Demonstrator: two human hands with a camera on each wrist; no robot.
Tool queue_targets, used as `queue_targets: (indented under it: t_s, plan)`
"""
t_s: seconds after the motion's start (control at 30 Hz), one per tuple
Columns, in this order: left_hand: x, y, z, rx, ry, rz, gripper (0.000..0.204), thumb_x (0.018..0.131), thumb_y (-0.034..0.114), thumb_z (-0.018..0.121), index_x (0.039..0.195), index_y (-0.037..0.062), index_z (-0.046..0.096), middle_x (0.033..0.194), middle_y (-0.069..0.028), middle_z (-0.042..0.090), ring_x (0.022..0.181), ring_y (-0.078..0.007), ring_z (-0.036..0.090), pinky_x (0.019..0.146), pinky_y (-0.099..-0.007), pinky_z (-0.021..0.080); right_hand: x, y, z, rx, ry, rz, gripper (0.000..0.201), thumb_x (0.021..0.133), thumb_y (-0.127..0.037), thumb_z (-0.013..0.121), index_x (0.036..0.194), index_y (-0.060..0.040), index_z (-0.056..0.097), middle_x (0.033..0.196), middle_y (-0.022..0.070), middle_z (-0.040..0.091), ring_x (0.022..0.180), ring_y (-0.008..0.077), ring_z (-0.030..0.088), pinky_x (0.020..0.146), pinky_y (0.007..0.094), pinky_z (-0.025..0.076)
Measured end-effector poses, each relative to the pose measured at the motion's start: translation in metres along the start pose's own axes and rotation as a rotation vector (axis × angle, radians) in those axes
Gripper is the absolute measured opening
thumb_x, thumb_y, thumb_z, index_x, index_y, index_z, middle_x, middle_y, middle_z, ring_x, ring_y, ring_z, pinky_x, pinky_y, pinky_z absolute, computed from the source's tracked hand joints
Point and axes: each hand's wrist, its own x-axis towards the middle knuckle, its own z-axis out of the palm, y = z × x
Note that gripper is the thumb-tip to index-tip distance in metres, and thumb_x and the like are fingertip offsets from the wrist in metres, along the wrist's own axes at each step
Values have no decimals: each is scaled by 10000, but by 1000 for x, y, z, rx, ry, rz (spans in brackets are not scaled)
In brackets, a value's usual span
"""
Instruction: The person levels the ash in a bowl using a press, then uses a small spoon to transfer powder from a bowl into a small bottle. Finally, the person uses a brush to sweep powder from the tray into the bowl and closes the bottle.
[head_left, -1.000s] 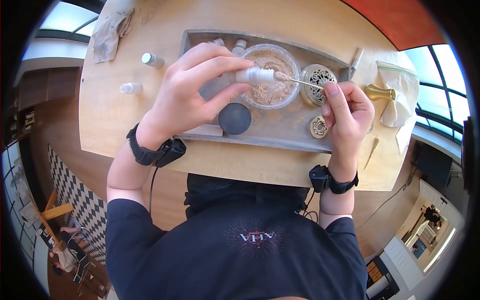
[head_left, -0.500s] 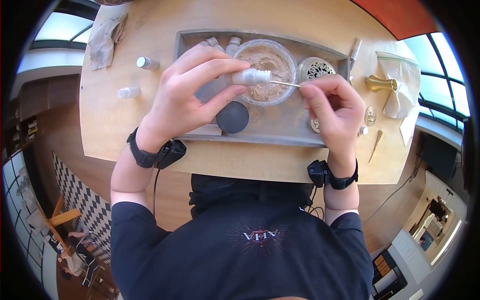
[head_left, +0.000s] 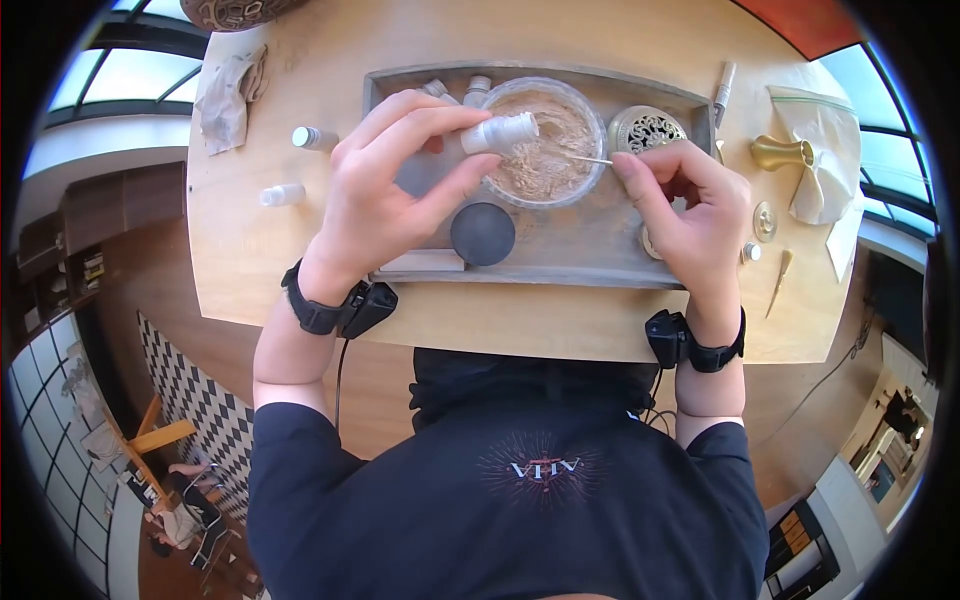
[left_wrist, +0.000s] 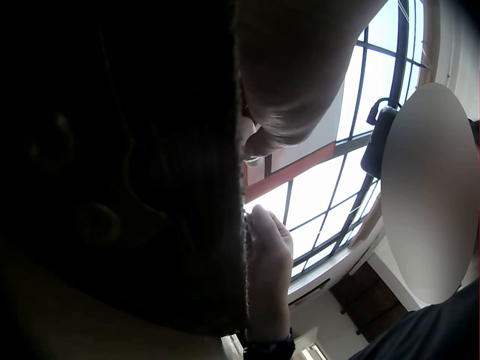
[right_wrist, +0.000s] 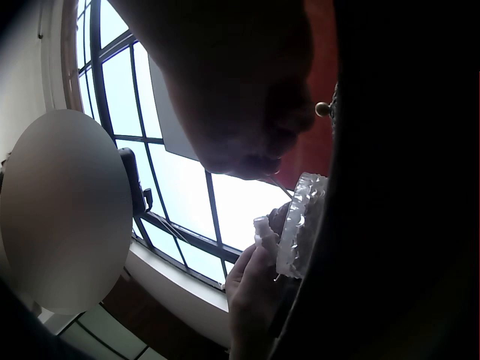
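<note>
My left hand (head_left: 385,195) holds a small white bottle (head_left: 500,133) between thumb and fingers, tipped on its side with its mouth toward the right. It hangs over the left part of a clear plastic tub (head_left: 601,140) of pinkish-beige powder (head_left: 550,175). Between thumb and fingertips, my right hand (head_left: 695,210) pinches a thin metal scoop (head_left: 588,158); its far end reaches over the powder, to the right of the bottle mouth. The right wrist view shows the bottle (right_wrist: 264,231) beside the tub wall (right_wrist: 296,232).
The tub stands in a shallow grey tray (head_left: 580,265) with a black disc (head_left: 483,234), a brass openwork lid (head_left: 648,130) and more vials at the back. Two vials (head_left: 315,138) stand left on the table. At the right are a brass vase (head_left: 780,153), a plastic bag (head_left: 825,185) and a small brush (head_left: 780,283).
The scoop carried powder to the bottle mouth, then its tip went into the mouth; now it is out and back over the powder. The bottle's mouth has tilted up slightly.
</note>
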Motion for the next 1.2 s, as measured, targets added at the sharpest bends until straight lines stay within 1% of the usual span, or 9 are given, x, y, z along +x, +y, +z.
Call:
queue_targets:
  t_s: [0.13,0.33,0.5,0.7,0.83,0.93,0.97,1.07,1.2]
  plan:
    - [0,1,0,14,-8,-1,297,796,51,851,1077,45,752,937,-64,698,753,-160,621,682,-287,530,-1,-1,3,146,-32,139,153,919,-113,795,827,-10,728,635,-47,621,563,18,497,515,193,376]
    - [0,-1,1,-11,-30,30,298,795,43,841,1078,45,749,967,-70,696,796,-186,643,698,-295,538,1,-3,1,398,38,345,195,955,-160,785,843,-20,708,661,-42,636,550,5,503,491,181,343]
    - [0,-1,0,11,-52,73,317,787,46,846,1091,57,756,1004,-78,678,861,-234,661,731,-314,544,2,-4,-6,496,99,332,210,956,-175,787,830,-32,698,658,-22,637,520,7,497,479,176,333]
    - [-1,3,-3,55,-77,53,328,807,58,837,1127,48,766,941,-48,638,826,-194,605,736,-302,507,0,-8,-6,536,70,342,212,957,-172,786,828,-31,695,654,-19,630,518,11,497,481,177,340]
    - [-2,5,-1,7,-95,24,348,782,42,855,1116,72,763,897,-62,589,782,-209,608,680,-316,506,-2,-12,-2,540,16,355,159,955,-135,780,867,-20,714,682,-24,645,541,23,517,490,189,372]
    - [-3,6,1,-18,-106,6,350,787,37,850,1123,71,759,893,-62,593,763,-202,608,670,-310,505,-6,-2,8,365,-11,43,92,938,-81,783,908,-9,735,715,-3,679,574,43,552,508,200,413]
    - [-2,6,1,-22,-105,9,350,789,38,849,1125,69,756,888,-62,593,758,-201,608,666,-309,504,-3,1,7,165,-17,-179,51,912,-30,791,933,-9,750,762,21,712,619,56,585,543,206,449]
    - [-1,6,1,-32,-106,17,345,795,40,847,1125,64,748,878,-62,592,751,-195,603,661,-309,502,-3,2,1,110,67,-351,52,895,-6,798,911,-4,748,775,45,724,630,58,595,564,206,463]
    - [-4,3,3,-31,-102,36,347,816,19,828,1154,33,748,898,-49,639,768,-150,578,677,-268,479,-8,5,1,250,124,-163,54,897,5,792,901,13,739,766,33,718,621,49,583,557,202,451]
